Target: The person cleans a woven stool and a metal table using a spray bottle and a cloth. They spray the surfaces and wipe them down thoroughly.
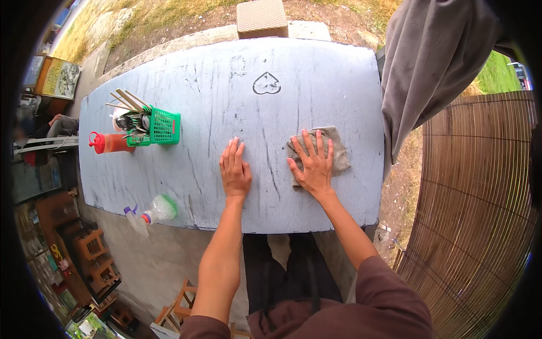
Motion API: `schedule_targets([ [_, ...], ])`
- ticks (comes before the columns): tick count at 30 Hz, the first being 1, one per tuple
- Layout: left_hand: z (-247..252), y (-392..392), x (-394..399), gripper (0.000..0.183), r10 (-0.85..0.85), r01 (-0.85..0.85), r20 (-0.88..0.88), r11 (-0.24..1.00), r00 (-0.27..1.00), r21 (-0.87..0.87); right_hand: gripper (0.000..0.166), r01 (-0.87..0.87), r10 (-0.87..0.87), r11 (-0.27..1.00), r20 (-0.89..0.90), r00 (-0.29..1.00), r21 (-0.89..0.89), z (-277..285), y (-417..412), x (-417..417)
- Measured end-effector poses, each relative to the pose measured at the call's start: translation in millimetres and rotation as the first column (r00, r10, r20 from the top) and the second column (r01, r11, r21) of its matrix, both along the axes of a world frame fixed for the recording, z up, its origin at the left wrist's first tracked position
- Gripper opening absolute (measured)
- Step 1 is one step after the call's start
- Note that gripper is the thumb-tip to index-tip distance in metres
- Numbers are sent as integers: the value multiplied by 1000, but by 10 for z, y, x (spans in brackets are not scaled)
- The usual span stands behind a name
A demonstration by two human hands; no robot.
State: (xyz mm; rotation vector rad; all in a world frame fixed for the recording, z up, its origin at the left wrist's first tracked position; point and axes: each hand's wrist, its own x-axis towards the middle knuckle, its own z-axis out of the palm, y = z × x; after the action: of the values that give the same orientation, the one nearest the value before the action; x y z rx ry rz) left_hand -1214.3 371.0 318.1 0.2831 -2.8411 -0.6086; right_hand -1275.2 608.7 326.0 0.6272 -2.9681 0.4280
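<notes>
My right hand (313,167) lies flat with its fingers spread on a folded grey-brown cloth (340,153), pressing it against the pale blue-grey painted tabletop (237,101). The cloth shows beyond my fingertips and on both sides of the hand. To its left, my left hand (235,171) rests palm down on the bare tabletop, fingers extended and near each other, with nothing in it. A clear plastic spray bottle (160,209) with green liquid and a purple nozzle stands near the front edge, left of my left hand.
On the table's left are a green plastic basket (165,126) of spoons, forks and chopsticks and a red-capped sauce bottle (112,143). Grey fabric (427,63) hangs at the right edge, beside a bamboo blind (470,190). A woven-pattern stool (262,19) stands beyond. A person (59,123) sits far left.
</notes>
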Motion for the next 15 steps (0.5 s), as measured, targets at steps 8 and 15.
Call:
schedule_targets([
  [8,41,20,-12,56,-9,9,-2,1000,1000,14,49,290,-291,957,-85,953,-20,-76,351,-1041],
  [15,-8,5,-13,56,6,-6,0,1000,1000,19,48,251,-212,953,-218,953,168,-126,94,-761],
])
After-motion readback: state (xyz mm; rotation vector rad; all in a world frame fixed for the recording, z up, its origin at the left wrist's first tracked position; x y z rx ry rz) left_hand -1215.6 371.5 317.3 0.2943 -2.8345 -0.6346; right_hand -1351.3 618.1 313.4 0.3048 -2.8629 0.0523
